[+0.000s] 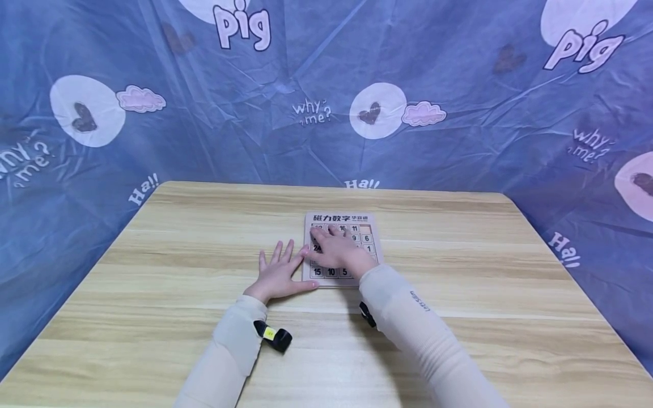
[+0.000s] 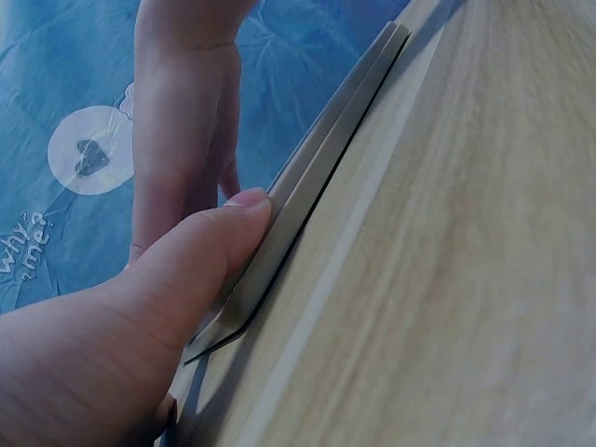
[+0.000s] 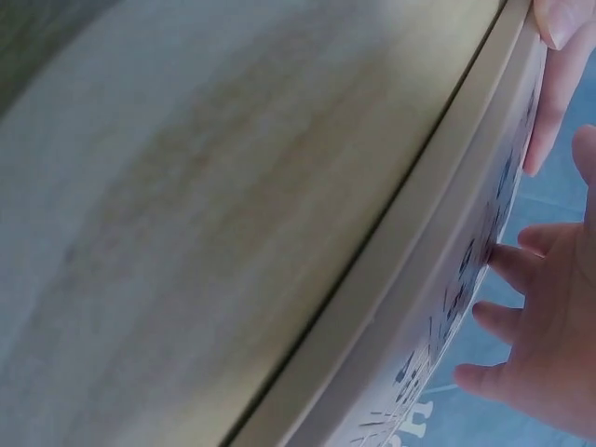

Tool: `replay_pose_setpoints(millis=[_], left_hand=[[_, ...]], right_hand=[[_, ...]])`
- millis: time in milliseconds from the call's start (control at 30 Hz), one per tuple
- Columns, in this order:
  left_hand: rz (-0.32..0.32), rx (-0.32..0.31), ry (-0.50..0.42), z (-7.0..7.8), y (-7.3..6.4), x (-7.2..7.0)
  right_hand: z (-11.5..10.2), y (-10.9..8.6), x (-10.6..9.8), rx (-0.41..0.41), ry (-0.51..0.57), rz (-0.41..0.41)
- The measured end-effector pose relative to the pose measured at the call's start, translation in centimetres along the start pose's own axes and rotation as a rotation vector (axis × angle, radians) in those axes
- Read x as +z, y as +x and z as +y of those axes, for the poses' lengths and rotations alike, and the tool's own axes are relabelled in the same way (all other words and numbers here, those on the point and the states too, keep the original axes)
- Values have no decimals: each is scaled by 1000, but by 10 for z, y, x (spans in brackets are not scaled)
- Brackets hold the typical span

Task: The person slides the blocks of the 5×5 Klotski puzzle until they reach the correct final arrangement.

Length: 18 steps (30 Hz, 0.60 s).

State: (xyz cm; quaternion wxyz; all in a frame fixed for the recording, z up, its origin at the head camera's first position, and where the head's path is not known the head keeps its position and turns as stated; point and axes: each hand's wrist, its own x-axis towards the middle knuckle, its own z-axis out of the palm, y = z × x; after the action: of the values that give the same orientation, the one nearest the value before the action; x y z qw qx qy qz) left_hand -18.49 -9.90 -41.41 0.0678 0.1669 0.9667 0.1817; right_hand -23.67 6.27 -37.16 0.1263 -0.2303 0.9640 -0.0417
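Note:
A number sliding puzzle (image 1: 343,280) lies flat on the table, its square tiles printed with black numbers and one gap at the top right. Over its upper left tiles my right hand (image 1: 334,249) is spread, fingers extended, covering several numbers. In the right wrist view, fingertips of the right hand (image 3: 545,326) meet the tile face. My left hand (image 1: 279,276) lies at the board's left side with fingers fanned out. Its thumb touches the board's near edge, as the left wrist view shows with the thumb (image 2: 237,219) against the frame (image 2: 279,219).
The wooden table (image 1: 510,294) extends around the board on all sides. Behind and beside it hangs a blue printed cloth (image 1: 275,153). Each wrist wears a small black camera, the left one (image 1: 278,338) with a yellow label.

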Motion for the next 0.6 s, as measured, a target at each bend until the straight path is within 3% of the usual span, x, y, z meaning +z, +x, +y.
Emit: replay_pose_setpoints(millis=[600], left_hand=[[1, -8, 8, 2, 1, -1]], right_hand=[[18, -7, 1, 45, 38, 10]])
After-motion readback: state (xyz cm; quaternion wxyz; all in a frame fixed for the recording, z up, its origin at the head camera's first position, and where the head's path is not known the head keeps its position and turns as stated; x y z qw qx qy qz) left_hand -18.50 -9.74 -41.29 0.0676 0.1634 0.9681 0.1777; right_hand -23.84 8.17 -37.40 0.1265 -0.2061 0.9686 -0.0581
